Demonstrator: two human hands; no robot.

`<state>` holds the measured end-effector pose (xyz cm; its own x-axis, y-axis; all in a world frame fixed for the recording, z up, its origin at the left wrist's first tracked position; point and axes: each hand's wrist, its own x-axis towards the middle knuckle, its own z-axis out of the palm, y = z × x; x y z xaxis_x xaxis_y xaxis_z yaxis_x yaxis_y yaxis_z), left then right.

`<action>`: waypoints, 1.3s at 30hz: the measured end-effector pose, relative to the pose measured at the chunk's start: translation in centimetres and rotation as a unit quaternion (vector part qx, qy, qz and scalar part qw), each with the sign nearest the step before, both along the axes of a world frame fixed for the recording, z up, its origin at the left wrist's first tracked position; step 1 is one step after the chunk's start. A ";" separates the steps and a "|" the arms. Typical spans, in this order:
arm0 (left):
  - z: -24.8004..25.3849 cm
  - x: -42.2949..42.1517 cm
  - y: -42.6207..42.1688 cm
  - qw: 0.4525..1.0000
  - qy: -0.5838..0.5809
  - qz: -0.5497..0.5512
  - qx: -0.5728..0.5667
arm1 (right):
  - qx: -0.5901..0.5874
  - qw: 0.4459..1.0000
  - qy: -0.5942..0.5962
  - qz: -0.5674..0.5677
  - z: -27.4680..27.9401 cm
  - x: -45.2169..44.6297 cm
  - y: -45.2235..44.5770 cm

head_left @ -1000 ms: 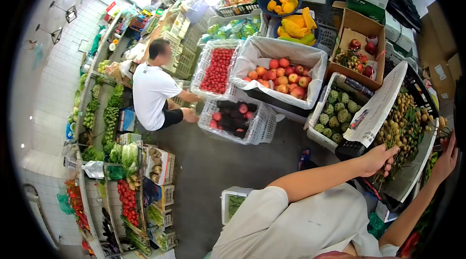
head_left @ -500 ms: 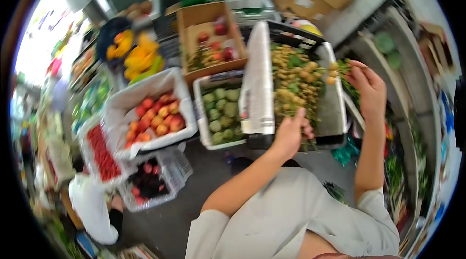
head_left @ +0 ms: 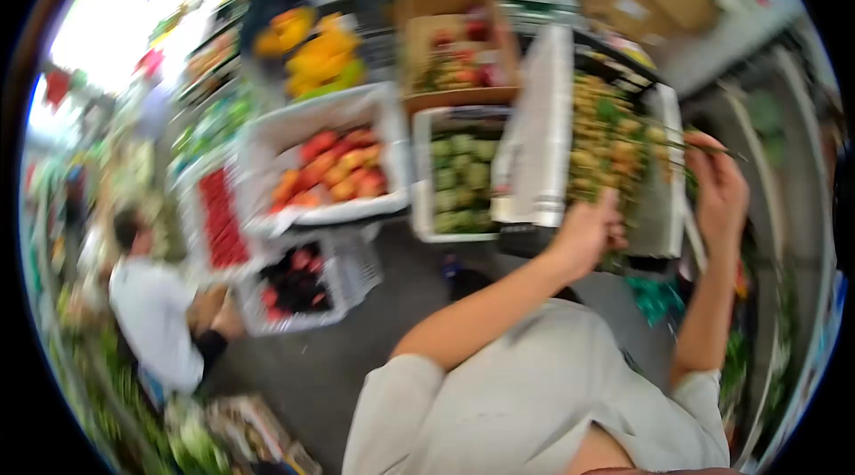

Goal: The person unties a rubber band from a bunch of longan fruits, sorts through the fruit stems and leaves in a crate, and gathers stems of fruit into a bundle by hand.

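A black crate lined with white foam (head_left: 533, 154) holds many round yellow-brown fruits, apparently longans (head_left: 610, 141), on stems with a few green leaves. My left hand (head_left: 588, 233) is closed at the near edge of the bunch, with leaves and stems below its fingers. At the crate's right side, my right hand (head_left: 720, 186) pinches a thin stem, its fingertips closed around it. That stem reaches left toward the longans and sticks out a little to the right of the fingers. Motion blur hides the finer details.
Left of the crate stand a box of green knobbly fruits (head_left: 461, 181), a lined box of nectarines (head_left: 329, 168), a tray of red berries (head_left: 221, 217) and a cardboard box (head_left: 410, 48). A person in a white shirt (head_left: 156, 315) sits at the lower left. Shelves (head_left: 766, 208) line the right.
The camera view has swung left, so the crates appear farther right. My right hand still pinches the stem, which now points out rightward past the fingers. My left hand stays at the bunch.
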<state>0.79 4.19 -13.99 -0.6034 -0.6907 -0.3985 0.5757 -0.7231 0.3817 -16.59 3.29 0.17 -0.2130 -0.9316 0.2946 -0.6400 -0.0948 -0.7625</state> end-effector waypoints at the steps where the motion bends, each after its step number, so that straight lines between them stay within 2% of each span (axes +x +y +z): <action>1: -0.1 -0.2 0.1 0.998 -0.035 0.018 -0.044 | -0.007 1.000 -0.012 0.027 -0.5 -0.5 -0.1; 2: 0.2 0.0 -0.1 0.997 -0.055 0.003 -0.053 | -0.034 0.997 0.032 0.062 -1.2 -1.7 -0.9; 3: -2.3 -2.1 -0.6 0.999 -0.019 0.034 -0.034 | -0.046 0.992 0.081 0.081 -2.5 -3.7 -2.0; 4: -2.5 -1.9 -0.6 0.999 -0.006 0.013 -0.031 | -0.064 0.982 0.142 0.112 -3.2 -4.8 -2.5; 5: -2.1 -2.0 -0.8 0.999 0.010 0.042 -0.011 | -0.089 0.966 0.207 0.131 -4.1 -5.0 -3.0; 8: -1.0 -1.3 -0.7 0.998 0.040 0.034 -0.036 | -0.124 0.932 0.248 0.232 -5.9 -2.6 -2.6; 9: -0.7 -1.1 -0.7 0.997 0.052 0.025 -0.048 | -0.106 0.934 0.231 0.249 -7.4 -2.2 -2.3; 11: -1.3 -1.1 -0.8 0.996 0.049 0.049 -0.050 | -0.071 0.913 0.294 0.273 -8.0 -0.1 -0.8; 12: -1.5 -0.9 -0.9 0.995 0.064 0.058 -0.053 | -0.079 0.912 0.287 0.281 -8.1 0.9 -0.2; 14: -1.9 -0.9 -0.9 0.993 0.077 0.070 -0.064 | -0.012 0.946 0.178 0.272 -8.3 2.2 0.8; 17: -1.6 -0.5 -0.9 0.993 0.049 0.064 -0.086 | -0.040 0.942 0.148 0.298 -8.3 2.0 0.8; 21: -0.9 -0.8 -1.1 0.996 0.023 0.080 -0.022 | -0.055 0.935 0.155 0.314 -6.8 4.2 2.4; 23: -1.2 -0.2 -1.2 0.997 0.025 0.060 -0.042 | -0.053 0.941 0.149 0.299 -8.1 4.1 2.7; 25: -0.8 0.0 -1.2 0.997 -0.021 0.068 -0.001 | -0.098 0.931 0.200 0.289 -8.6 4.2 3.1; 26: -0.5 0.4 -1.0 0.998 -0.031 0.056 -0.003 | -0.099 0.933 0.200 0.282 -8.5 4.3 3.5; 27: 0.9 0.6 -0.6 0.997 -0.012 0.071 -0.018 | -0.116 0.926 0.209 0.292 -8.7 4.2 3.6; 29: 0.6 0.3 -0.5 0.995 0.045 0.082 -0.031 | -0.130 0.922 0.216 0.293 -8.7 3.9 3.9; 31: 0.7 1.2 -0.5 0.998 -0.012 0.035 -0.051 | -0.135 0.926 0.183 0.303 -8.3 3.7 4.0; 35: -2.3 1.3 -1.2 0.998 -0.006 0.002 -0.055 | -0.142 0.929 0.174 0.293 -8.8 3.2 4.0; 37: -0.7 0.6 -0.7 0.997 0.016 0.046 -0.057 | -0.161 0.935 0.159 0.275 -8.9 3.4 4.2; 39: -0.5 1.1 -0.6 0.999 0.007 0.011 -0.036 | -0.173 0.933 0.169 0.268 -8.9 3.3 4.3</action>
<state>1.87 3.55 -14.47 -0.5931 -0.7305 -0.3387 0.5965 -0.6811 0.4245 -13.34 7.64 -8.74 0.4148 -0.7150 0.5628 -0.6282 -0.6725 -0.3913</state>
